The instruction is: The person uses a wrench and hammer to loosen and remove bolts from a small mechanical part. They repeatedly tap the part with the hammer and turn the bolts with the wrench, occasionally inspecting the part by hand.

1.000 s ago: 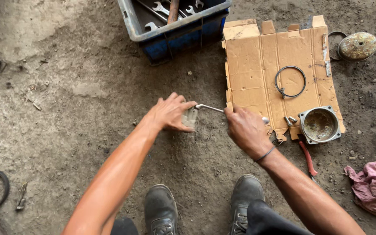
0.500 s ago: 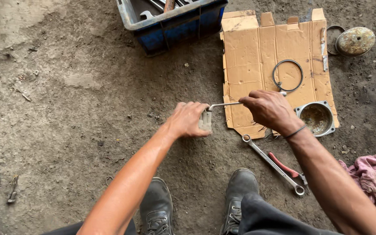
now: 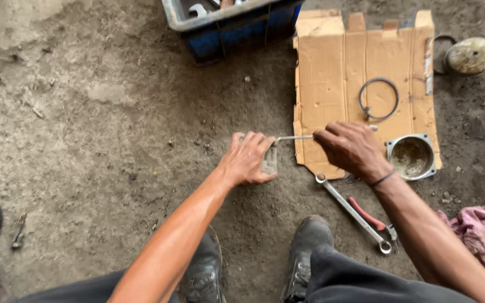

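I am watching the left hand pressing down, fingers curled onto a small grey metal piece on the dirt floor at centre, while the right hand at 3 o'clock of it is pinching a thin metal rod bridging toward the cardboard sheet, a ring spanner lying at 5 o'clock.

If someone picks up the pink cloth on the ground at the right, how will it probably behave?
The pink cloth lies crumpled in folds, so it would probably hang limp and change shape when lifted. It looks thin, likely light for its size. Pushed, it would probably bunch and drag on the rough ground, not roll.
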